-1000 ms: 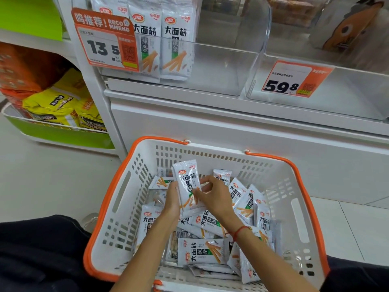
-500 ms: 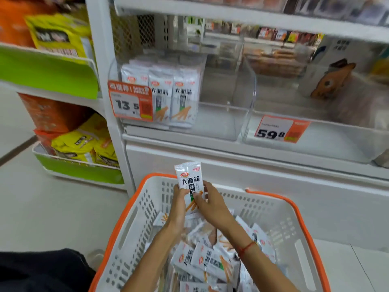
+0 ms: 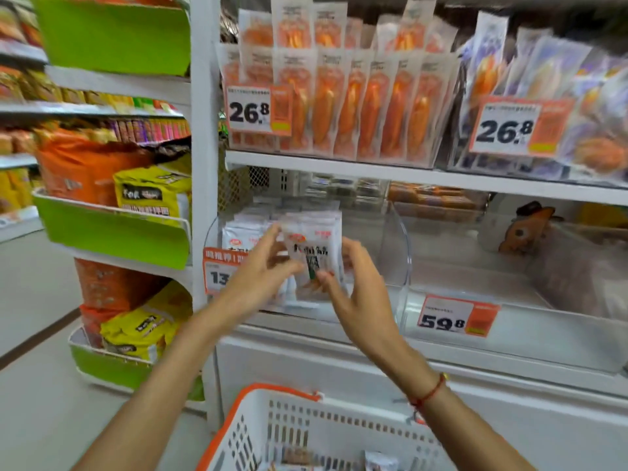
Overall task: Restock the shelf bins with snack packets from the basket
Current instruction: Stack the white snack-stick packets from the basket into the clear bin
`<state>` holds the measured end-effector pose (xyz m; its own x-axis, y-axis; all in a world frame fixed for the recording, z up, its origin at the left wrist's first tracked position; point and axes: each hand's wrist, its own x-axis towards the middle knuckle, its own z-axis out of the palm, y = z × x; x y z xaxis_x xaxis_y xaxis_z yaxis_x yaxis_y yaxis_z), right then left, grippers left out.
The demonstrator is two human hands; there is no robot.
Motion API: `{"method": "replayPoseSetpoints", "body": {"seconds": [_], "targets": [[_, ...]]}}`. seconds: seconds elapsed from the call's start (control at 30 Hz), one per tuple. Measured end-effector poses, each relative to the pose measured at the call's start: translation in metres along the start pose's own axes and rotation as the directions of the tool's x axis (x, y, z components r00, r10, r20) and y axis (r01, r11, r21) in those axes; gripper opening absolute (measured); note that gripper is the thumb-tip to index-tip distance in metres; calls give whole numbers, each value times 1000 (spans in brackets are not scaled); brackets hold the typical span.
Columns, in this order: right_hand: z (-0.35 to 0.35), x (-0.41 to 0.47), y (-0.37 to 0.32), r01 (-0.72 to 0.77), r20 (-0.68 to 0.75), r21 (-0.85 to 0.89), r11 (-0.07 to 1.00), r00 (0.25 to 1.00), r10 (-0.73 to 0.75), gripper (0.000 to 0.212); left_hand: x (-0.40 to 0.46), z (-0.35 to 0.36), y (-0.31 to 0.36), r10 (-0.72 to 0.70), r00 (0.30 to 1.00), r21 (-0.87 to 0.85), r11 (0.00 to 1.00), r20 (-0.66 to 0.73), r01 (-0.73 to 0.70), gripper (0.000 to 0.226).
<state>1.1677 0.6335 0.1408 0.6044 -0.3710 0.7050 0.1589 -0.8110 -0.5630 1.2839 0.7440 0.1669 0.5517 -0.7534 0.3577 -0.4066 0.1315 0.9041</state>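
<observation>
1. Step in hand: placing. A snack packet [image 3: 314, 263] is upright at centre frame, at the mouth of the clear shelf bin [image 3: 396, 239], just in front of the matching packets [image 3: 248, 232] standing there.
2. Left hand [image 3: 261, 277] has its grip on the packet's left edge, fingers round it. Right hand [image 3: 356, 287] pinches the lower right edge with thumb and fingertips; motion blur leaves the exact contact uncertain.
3. Basket [image 3: 282, 392], lower centre, holds further packets at the bottom edge.
4. Next move, judged: slide the packet in upright, front outward, beside the existing row, then let go with both hands.
5. Risk, judged: toppling the standing row.
</observation>
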Motion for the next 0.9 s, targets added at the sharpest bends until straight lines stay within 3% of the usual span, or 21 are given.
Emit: {"method": "replayPoseSetpoints", "body": {"seconds": [0.1, 0.17, 0.3, 0.4, 0.5, 0.6, 0.73, 0.83, 0.9], "targets": [[-1, 38, 3, 25, -66, -73, 997, 997, -30, 37, 28, -17, 22, 126, 992, 172, 977, 15, -127, 39], [1, 54, 9, -16, -37, -99, 995, 999, 12, 36, 45, -25, 22, 170, 985, 333, 930, -7, -158, 33], [9, 68, 26, -182, 78, -256, 950, 975, 208, 33, 65, -34, 1, 67, 997, 602, 798, -33, -34, 19], [12, 73, 32, -306, 187, -160, 938, 924, 333, 35, 73, -35, -11, 40, 999, 702, 712, -19, -15, 21], [16, 79, 38, -458, 278, -143, 877, 832, 480, 42, 76, -34, -20, -39, 999, 760, 650, 14, 15, 31], [22, 85, 42, -559, 369, -222, 799, 710, 600, 41, 77, -31, -26, -127, 988, 858, 513, 86, -9, 34], [21, 96, 37, -588, 466, -378, 715, 547, 696, 36, 80, -33, -26, -228, 969, 874, 486, 91, 32, 33], [18, 100, 38, -622, 494, -391, 678, 480, 725, 35, 81, -32, -26, -145, 988, 871, 490, 44, 33, 35], [17, 101, 40, -633, 491, -411, 656, 453, 744, 35, 79, -30, -26, -46, 999, 828, 560, -9, 33, 42]]}}
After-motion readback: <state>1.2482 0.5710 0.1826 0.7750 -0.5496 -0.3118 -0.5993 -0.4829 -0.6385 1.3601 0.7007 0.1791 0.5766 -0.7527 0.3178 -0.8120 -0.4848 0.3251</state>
